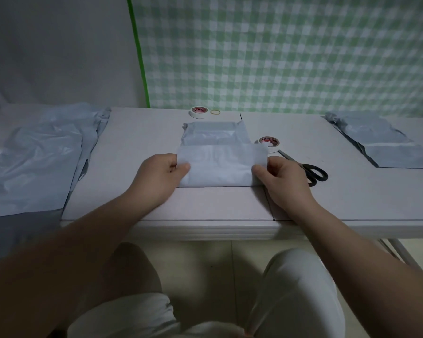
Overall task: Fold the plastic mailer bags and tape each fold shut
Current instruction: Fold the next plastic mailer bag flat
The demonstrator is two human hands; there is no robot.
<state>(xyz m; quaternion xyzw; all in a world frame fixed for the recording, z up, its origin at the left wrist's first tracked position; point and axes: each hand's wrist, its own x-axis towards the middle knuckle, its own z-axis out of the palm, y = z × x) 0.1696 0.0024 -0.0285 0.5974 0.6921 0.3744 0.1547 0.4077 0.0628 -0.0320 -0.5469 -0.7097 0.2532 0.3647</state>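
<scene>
A pale blue plastic mailer bag [220, 164] lies in the middle of the white table [205, 203], its near part folded over toward the far side. My left hand [160, 175] pinches the fold's left edge, thumb on top. My right hand [282, 178] pinches its right edge the same way. A tape roll [269, 143] sits just beyond the bag's right corner, partly hidden by it. A second tape roll [199, 111] stands at the table's far edge.
Black-handled scissors [308, 170] lie right of my right hand. A yellow rubber band [215, 112] lies by the far roll. Loose mailer bags [32, 157] are heaped at the left; others [381, 145] lie at the right. A green checked cloth [291, 52] hangs behind.
</scene>
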